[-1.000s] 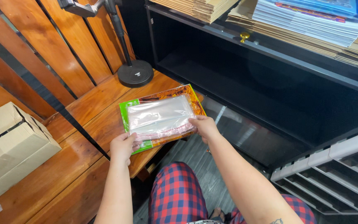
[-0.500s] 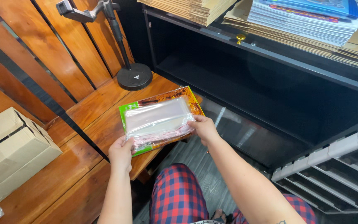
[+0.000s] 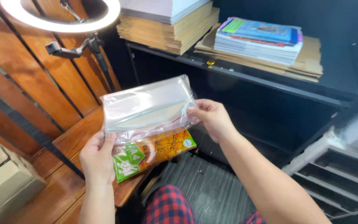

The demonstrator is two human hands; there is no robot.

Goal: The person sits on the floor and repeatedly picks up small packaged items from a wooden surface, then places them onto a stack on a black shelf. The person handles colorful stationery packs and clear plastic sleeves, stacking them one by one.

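Clear plastic catches the light where a bag (image 3: 148,107) is held up at the middle of the view, its long axis running from about eight o'clock up to two o'clock, with a thin red strip along its lower edge. The left hand (image 3: 97,159) grips the bag's lower left corner, thumb on the front and fingers curled behind, forearm rising from six o'clock. The right hand (image 3: 213,118) pinches the bag's right edge, forearm slanting in from four o'clock. Just below the bag, at its six o'clock, an orange and green packet (image 3: 154,153) lies on the wooden bench (image 3: 69,143). At twelve o'clock sits a stack of brown cardboard (image 3: 168,31); at two o'clock, a pile of magazines (image 3: 258,39) with a blue cover. A brown cardboard box (image 3: 3,184) stands at eight o'clock.
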